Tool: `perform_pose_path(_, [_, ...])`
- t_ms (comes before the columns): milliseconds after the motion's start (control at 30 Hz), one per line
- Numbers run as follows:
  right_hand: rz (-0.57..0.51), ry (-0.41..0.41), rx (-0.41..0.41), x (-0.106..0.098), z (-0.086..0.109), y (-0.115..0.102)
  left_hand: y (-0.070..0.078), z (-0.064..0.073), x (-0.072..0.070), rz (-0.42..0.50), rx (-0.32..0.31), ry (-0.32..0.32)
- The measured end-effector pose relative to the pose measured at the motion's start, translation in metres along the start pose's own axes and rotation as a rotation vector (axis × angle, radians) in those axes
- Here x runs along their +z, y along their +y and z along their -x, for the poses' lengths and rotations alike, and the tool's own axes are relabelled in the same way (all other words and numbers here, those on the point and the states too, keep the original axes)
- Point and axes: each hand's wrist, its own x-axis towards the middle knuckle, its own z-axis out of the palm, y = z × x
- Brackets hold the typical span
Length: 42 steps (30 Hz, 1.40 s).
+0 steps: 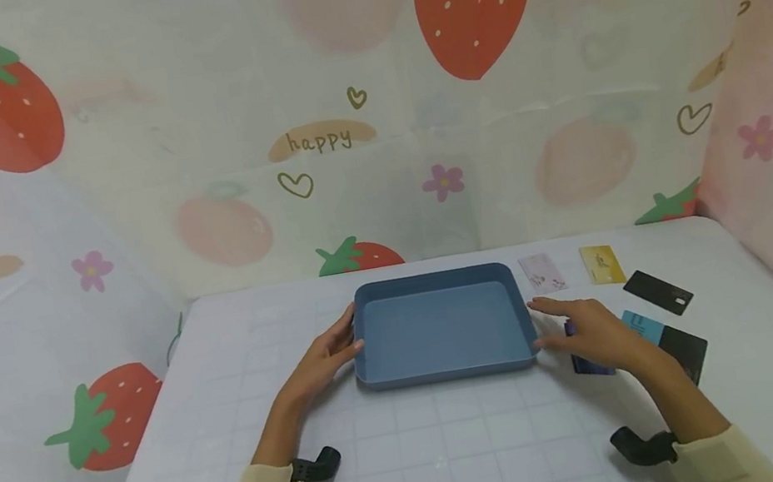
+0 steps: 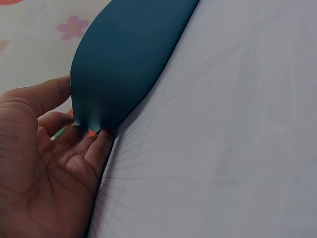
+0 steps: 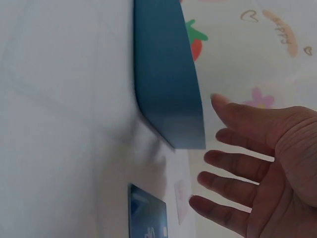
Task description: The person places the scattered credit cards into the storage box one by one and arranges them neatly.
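Note:
A shallow blue-grey rectangular tray (image 1: 447,332) lies flat on the white table, its outer wall (image 2: 124,54) close up in the left wrist view. At its left end my left hand (image 1: 325,356) grips the side, thumb at the rim and fingertips low against the wall. My right hand (image 1: 590,331) hovers by the tray's right end with fingers spread. In the right wrist view, a gap separates that hand (image 3: 262,158) from the tray wall (image 3: 166,84). Partly behind the right hand is a dark blue card (image 1: 590,365).
Right of the tray lie a pale pink card (image 1: 542,274), a yellow card (image 1: 602,265), a black card (image 1: 658,292) and a blue-and-black card (image 1: 685,350), which the right forearm partly covers. A strawberry-print cloth (image 1: 218,90) hangs behind the table (image 1: 429,462).

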Motion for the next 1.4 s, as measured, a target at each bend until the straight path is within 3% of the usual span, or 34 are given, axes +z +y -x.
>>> perform_pose_path(333, [-0.023,0.029,0.123,-0.028,0.008,0.016,-0.004,0.001,0.002,0.051,-0.011,0.001])
perform_pose_path(567, [0.033,0.108,0.236,-0.045,0.014,0.031,-0.002,0.001,-0.001,0.082,-0.001,-0.015])
perform_pose_path(900, [0.002,0.253,0.351,-0.061,0.031,0.064,-0.003,0.001,-0.001,0.090,0.008,-0.029])
perform_pose_path(1233, [0.034,0.299,0.465,-0.063,0.050,0.102,-0.006,0.002,-0.002,0.072,0.007,0.002])
perform_pose_path(1400, [0.076,0.292,0.483,-0.062,0.055,0.113,-0.005,0.000,0.000,0.055,0.010,0.013])
